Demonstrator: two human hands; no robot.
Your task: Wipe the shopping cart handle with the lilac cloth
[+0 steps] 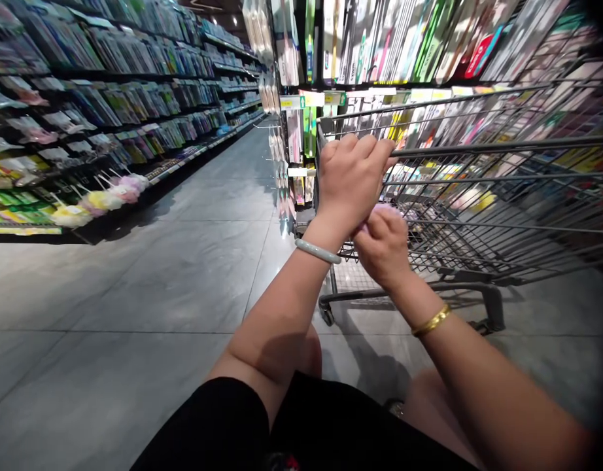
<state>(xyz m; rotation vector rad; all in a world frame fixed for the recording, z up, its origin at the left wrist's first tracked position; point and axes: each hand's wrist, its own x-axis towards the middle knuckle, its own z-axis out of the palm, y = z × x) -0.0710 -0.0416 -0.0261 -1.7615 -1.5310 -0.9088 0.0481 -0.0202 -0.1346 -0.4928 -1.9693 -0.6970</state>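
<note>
My left hand (353, 175), with a pale bangle on its wrist, is closed over the top rail of a dark wire shopping cart (478, 149). Just below and to the right is my right hand (384, 250), its fingers curled in against the cart's side; a gold bracelet circles that wrist. Something soft and lilac (388, 210) shows at the right hand's fingers, mostly hidden by them, so its kind cannot be told. Inside the cart's basket a white and yellow fluffy thing (475, 198) shows through the wires.
Behind the cart stands a shelf of packaged goods (380, 49). On the left, long shelves (135, 55) run back beside a grey tiled floor (184, 275). Fluffy pastel bath puffs (103, 199) hang low at the left. A caster (326, 314) supports the cart's near corner.
</note>
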